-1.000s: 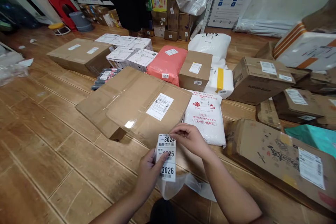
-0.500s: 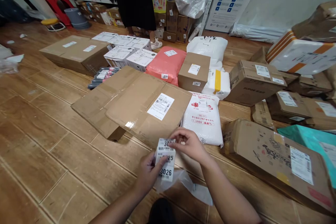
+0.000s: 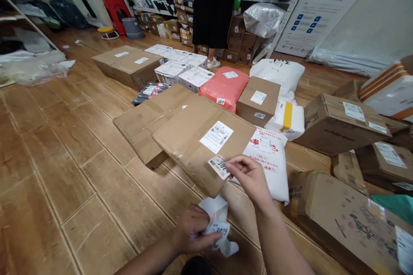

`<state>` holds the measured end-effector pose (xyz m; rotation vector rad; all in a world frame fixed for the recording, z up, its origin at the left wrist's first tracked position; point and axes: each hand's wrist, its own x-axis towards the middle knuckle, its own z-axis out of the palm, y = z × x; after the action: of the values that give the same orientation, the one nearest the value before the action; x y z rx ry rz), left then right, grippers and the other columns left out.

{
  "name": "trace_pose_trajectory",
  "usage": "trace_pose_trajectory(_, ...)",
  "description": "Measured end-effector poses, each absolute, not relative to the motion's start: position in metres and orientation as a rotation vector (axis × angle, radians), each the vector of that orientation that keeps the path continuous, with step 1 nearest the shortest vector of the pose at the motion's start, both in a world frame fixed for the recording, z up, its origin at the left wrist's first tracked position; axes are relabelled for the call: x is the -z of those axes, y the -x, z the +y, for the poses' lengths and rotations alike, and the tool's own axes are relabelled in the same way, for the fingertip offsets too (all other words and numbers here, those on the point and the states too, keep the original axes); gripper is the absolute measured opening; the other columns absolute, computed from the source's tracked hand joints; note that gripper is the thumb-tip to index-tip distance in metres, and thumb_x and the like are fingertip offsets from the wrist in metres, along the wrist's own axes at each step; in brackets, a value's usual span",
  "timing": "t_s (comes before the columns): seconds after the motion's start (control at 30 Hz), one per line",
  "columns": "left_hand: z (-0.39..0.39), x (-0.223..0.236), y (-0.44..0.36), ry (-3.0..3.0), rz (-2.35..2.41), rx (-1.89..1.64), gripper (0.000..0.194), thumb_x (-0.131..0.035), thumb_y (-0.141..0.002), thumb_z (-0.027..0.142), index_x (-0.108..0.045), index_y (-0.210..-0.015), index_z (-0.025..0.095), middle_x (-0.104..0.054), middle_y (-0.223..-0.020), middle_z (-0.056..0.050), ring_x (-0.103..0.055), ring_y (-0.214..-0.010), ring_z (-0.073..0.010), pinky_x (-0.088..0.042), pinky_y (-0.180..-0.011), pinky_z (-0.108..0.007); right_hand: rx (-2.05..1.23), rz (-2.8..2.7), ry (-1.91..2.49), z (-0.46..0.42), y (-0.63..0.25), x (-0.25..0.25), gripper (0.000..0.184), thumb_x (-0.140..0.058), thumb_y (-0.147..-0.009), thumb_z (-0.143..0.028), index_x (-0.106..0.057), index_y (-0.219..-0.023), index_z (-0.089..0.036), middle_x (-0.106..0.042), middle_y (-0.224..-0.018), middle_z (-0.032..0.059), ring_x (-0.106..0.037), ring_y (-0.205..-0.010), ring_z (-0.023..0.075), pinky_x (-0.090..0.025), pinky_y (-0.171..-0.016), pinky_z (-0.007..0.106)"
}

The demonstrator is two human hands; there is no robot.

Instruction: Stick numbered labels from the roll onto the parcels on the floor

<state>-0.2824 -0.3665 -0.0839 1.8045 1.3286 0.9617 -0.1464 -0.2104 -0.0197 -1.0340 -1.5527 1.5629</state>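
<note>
Between the fingertips of my right hand (image 3: pixel 247 176) is a white number label (image 3: pixel 218 166), printed in black and partly covered by the fingers. It hovers over or just touches the near corner of a flat cardboard box (image 3: pixel 196 133); I cannot tell which. That box bears a white shipping label (image 3: pixel 216 137) and overlaps another cardboard box (image 3: pixel 142 124). My left hand (image 3: pixel 196 230), lower and nearer me, is closed on a curling strip of labels (image 3: pixel 219 227) with its backing paper. A white parcel with red print (image 3: pixel 269 159) lies just beyond my right hand.
A red parcel (image 3: pixel 225 88), a brown box (image 3: pixel 258 101) and white cartons (image 3: pixel 196 75) stand farther off. Large boxes (image 3: pixel 348 215) crowd the right side. A person in a black garment (image 3: pixel 213 8) stands at the back by the shelves.
My right hand has drawn one label off the strip and moved it up over the flat box. My left hand has lowered with the strip. The view has swung left.
</note>
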Motion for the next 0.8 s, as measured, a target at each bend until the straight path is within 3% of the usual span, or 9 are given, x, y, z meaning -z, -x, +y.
trace_pose_trajectory(0.07, -0.361, 0.082, 0.279, -1.816, 1.258, -0.953, 0.048, -0.052, -0.086, 0.042, -0.026, -0.048, 0.026, -0.041, -0.042, -0.001, -0.042, -0.043, -0.0129, -0.032, -0.051, -0.03, -1.63, -1.744, 1.124, -0.199, 0.157, 0.023, 0.03, -0.073, -0.074, -0.046, -0.06, -0.075, -0.018, -0.06, -0.059, 0.0006, -0.057, -0.051, 0.0158, -0.044, -0.052, 0.028)
trace_pose_trajectory(0.17, -0.346, 0.078, 0.273, -1.784, 1.182, -0.964, 0.053, -0.051, -0.084, 0.048, -0.016, -0.05, 0.026, -0.035, -0.041, 0.001, -0.038, -0.041, -0.0135, -0.033, -0.052, -0.031, -1.2, -2.128, 1.288, -0.184, 0.163, 0.027, 0.031, -0.077, -0.071, -0.042, -0.058, -0.081, -0.02, -0.061, -0.068, 0.0017, -0.057, -0.058, 0.0185, -0.04, -0.055, 0.03)
trace_pose_trajectory(0.23, -0.332, 0.068, 0.266, -1.723, 1.127, -0.945, 0.052, -0.051, -0.083, 0.05, -0.018, -0.05, 0.026, -0.038, -0.043, -0.001, -0.041, -0.044, -0.0151, -0.034, -0.054, -0.032, -0.878, -2.296, 1.272, -0.173, 0.162, 0.026, 0.041, -0.083, -0.063, -0.038, -0.057, -0.089, -0.021, -0.063, -0.083, 0.0053, -0.058, -0.07, 0.022, -0.038, -0.058, 0.03)
trace_pose_trajectory(0.3, -0.315, 0.05, 0.258, -1.648, 1.06, -0.933, 0.05, -0.051, -0.084, 0.05, -0.023, -0.049, 0.027, -0.042, -0.046, -0.002, -0.043, -0.046, -0.0165, -0.035, -0.055, -0.033, -0.823, -2.474, 1.043, -0.163, 0.16, 0.024, 0.038, -0.084, -0.063, -0.036, -0.057, -0.084, -0.022, -0.063, -0.087, 0.0055, -0.058, -0.077, 0.0235, -0.038, -0.061, 0.031)
trace_pose_trajectory(0.4, -0.291, 0.006, 0.246, -1.519, 1.06, -0.948, 0.049, -0.052, -0.085, 0.05, -0.029, -0.049, 0.027, -0.037, -0.046, 0.001, -0.038, -0.047, -0.0154, -0.034, -0.055, -0.032, -1.209, -2.479, 0.697, -0.151, 0.153, 0.015, 0.021, -0.073, -0.078, -0.04, -0.063, -0.076, -0.022, -0.065, -0.083, 0.0046, -0.059, -0.082, 0.0229, -0.042, -0.07, 0.033)
trace_pose_trajectory(0.47, -0.28, -0.027, 0.243, -1.367, 1.17, -0.949, 0.046, -0.052, -0.087, 0.05, -0.04, -0.051, 0.024, -0.039, -0.048, 0.001, -0.038, -0.049, -0.0137, -0.032, -0.053, -0.03, -1.629, -2.132, 0.776, -0.15, 0.144, -0.003, 0.03, -0.055, -0.09, -0.049, -0.068, -0.089, -0.022, -0.068, -0.091, 0.0071, -0.061, -0.087, 0.0233, -0.046, -0.075, 0.035)
trace_pose_trajectory(0.53, -0.279, -0.061, 0.247, -1.123, 1.328, -0.967, 0.044, -0.05, -0.089, 0.051, -0.056, -0.059, 0.02, -0.048, -0.054, -0.001, -0.043, -0.052, -0.0129, -0.032, -0.052, -0.027, -1.995, -1.771, 0.853, -0.158, 0.135, -0.034, 0.044, -0.041, -0.094, -0.056, -0.069, -0.102, -0.022, -0.07, -0.095, 0.0093, -0.064, -0.089, 0.0242, -0.049, -0.075, 0.036)
trace_pose_trajectory(0.67, -0.308, -0.139, 0.273, -0.682, 1.558, -1.066, 0.048, -0.047, -0.09, 0.055, -0.066, -0.073, 0.014, -0.056, -0.063, -0.002, -0.048, -0.06, -0.0125, -0.034, -0.056, -0.023, -2.17, -1.59, 1.003, -0.198, 0.144, -0.129, 0.032, -0.071, -0.078, -0.05, -0.07, -0.094, -0.023, -0.071, -0.088, 0.0073, -0.066, -0.083, 0.024, -0.051, -0.074, 0.034)
trace_pose_trajectory(0.8, -0.355, -0.246, 0.323, -0.442, 1.642, -1.123, 0.049, -0.051, -0.086, 0.059, -0.066, -0.074, 0.015, -0.059, -0.065, -0.003, -0.052, -0.061, -0.0136, -0.037, -0.057, -0.023, -2.186, -1.465, 1.161, -0.252, 0.202, -0.241, 0.026, -0.073, -0.077, -0.045, -0.07, -0.09, -0.023, -0.072, -0.085, 0.0074, -0.067, -0.079, 0.0236, -0.052, -0.07, 0.033)
